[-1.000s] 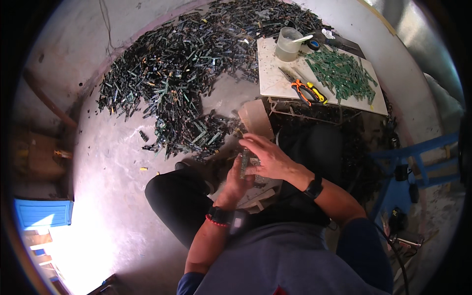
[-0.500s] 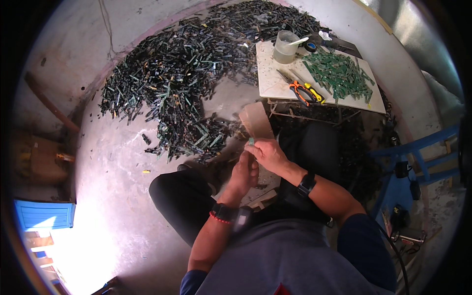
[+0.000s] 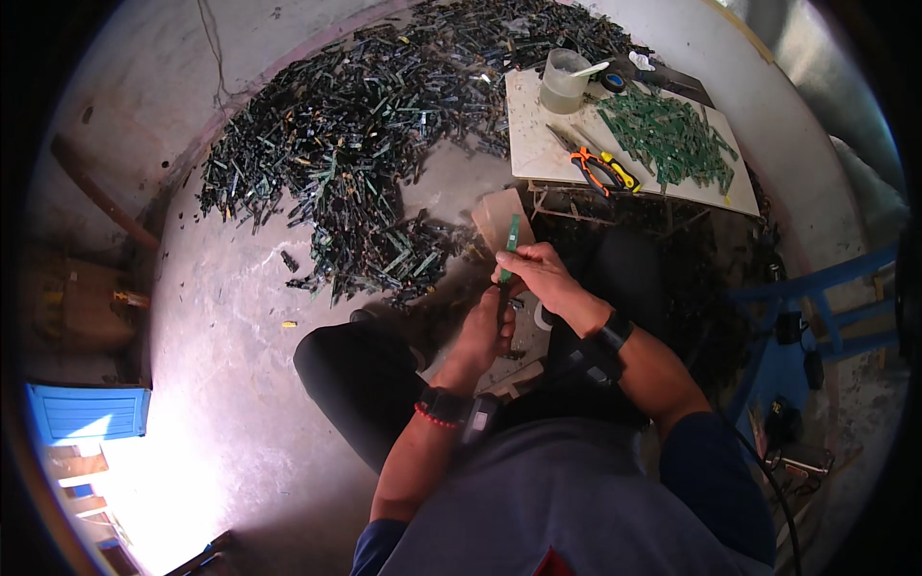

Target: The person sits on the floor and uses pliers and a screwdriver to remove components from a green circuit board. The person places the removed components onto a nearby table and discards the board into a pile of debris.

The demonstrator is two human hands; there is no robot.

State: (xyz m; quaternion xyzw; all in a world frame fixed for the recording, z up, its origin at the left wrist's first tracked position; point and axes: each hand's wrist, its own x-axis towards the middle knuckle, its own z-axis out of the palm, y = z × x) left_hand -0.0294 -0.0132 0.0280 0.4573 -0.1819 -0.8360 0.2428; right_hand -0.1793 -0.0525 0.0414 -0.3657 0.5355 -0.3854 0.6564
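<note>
My right hand (image 3: 545, 278) pinches a narrow green circuit board strip (image 3: 513, 233) between thumb and fingers, its free end pointing away from me. Just below it, my left hand (image 3: 483, 329) is closed, with its fingertips close to the strip's lower end. Something dark shows at the left fingers, too small and shaded to name. Both hands are above my lap, between my bent knees. Behind the strip lies a flat brown piece of cardboard (image 3: 495, 213).
A large heap of dark and green strips (image 3: 327, 163) covers the floor ahead. At right, a low white board table (image 3: 533, 158) carries green strips (image 3: 667, 139), a cloudy plastic cup (image 3: 563, 84), orange-handled pliers (image 3: 597, 173), a yellow-handled tool (image 3: 619, 171) and tape (image 3: 613, 83). A blue chair (image 3: 768, 355) stands right.
The green strip, mostly hidden in my fingers before, now stands out lengthwise above my right hand. My right hand has shifted slightly right and toward upright; my left stays close below it.
</note>
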